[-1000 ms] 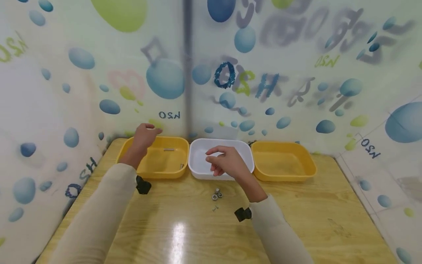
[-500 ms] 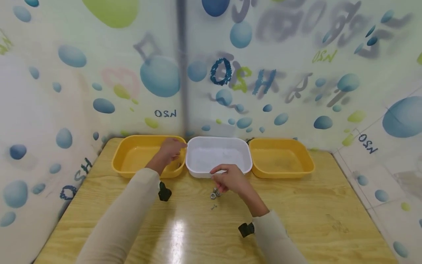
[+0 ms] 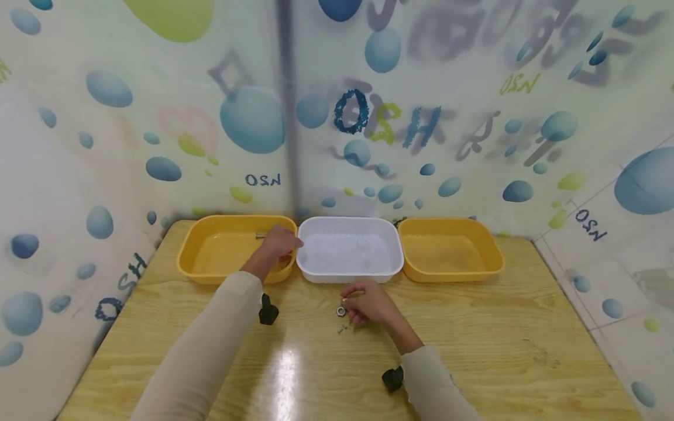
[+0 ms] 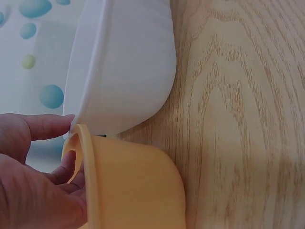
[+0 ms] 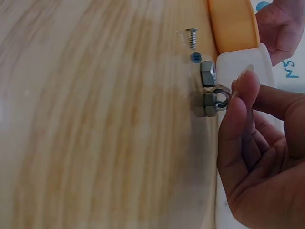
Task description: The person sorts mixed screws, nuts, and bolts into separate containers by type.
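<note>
**Head view first: right hand at the loose nuts, left hand in the yellow tray**

Head view: right hand [image 3: 368, 304] down on the wooden table [image 3: 474, 351], just in front of the white tray [image 3: 350, 277], fingers curled at the small cluster of hex nuts [image 3: 341, 311]. Small screw [image 3: 341, 330] lies just near of the nuts. Left hand [image 3: 277, 247] reaches into the right end of the left yellow tray [image 3: 210, 275], close to where it meets the white tray; a grey bolt [image 3: 260, 235] lies in that tray beside the hand. Second yellow tray [image 3: 453, 275] sits right of the white one, touching or nearly so. All three trays in a row along the patterned wall.

Left wrist view: left hand [image 4: 33, 181] with fingers curled over the rim of the yellow tray [image 4: 138, 191] into its inside, thumb stretched toward the white tray [image 4: 128, 62] edge. Whether the fingers hold anything is hidden, cannot tell.

Right wrist view: right hand [image 5: 262, 143] with fingertips [image 5: 243, 90] pinching one nut [image 5: 215, 99] of the nuts cluster, which still rests on the table [image 5: 95, 119]. Another nut lies just beside, then a tiny blue piece [image 5: 196, 57] and the screw [image 5: 190, 36] further along. White tray rim [image 5: 238, 59] sits behind the nuts.
</note>
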{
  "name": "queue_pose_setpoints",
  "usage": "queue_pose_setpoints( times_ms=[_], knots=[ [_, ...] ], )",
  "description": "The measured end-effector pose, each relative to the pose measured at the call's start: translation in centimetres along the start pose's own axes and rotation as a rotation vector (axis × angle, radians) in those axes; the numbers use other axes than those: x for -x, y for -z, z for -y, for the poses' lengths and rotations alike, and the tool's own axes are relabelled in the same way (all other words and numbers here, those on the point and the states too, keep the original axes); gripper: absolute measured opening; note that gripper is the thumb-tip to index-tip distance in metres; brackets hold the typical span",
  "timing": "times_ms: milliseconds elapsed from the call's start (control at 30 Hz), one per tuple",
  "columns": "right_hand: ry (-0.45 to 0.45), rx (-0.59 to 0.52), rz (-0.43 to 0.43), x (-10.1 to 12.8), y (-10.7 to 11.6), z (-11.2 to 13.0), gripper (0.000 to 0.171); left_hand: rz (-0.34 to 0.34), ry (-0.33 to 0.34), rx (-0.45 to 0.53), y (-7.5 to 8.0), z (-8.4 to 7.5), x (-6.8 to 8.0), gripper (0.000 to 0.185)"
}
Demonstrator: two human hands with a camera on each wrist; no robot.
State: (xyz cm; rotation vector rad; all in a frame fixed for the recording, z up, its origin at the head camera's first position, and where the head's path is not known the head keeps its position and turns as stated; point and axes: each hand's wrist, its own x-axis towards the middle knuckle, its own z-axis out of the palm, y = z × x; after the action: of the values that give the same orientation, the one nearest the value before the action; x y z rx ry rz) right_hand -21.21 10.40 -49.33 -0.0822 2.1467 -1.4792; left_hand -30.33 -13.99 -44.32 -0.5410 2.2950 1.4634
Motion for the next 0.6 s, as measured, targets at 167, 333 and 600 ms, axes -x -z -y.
queue_pose_setpoints(
  times_ms=[167, 333, 600],
  knots=[
    [-0.015, 0.005, -0.003, -0.5, 0.0, -1.0, 0.017, -0.005, -0.001, -0.033, -0.2, -0.1, -0.1, 0.04],
    [-0.018, -0.002, -0.015, -0.7, 0.0, -1.4, 0.017, -0.007, -0.005, -0.056, -0.3, -0.2, -0.1, 0.042],
    [0.013, 0.001, -0.029, -0.4, -0.3, -1.4, 0.019, -0.011, 0.005, -0.069, -0.2, -0.1, 0.1, 0.04]
  ],
)
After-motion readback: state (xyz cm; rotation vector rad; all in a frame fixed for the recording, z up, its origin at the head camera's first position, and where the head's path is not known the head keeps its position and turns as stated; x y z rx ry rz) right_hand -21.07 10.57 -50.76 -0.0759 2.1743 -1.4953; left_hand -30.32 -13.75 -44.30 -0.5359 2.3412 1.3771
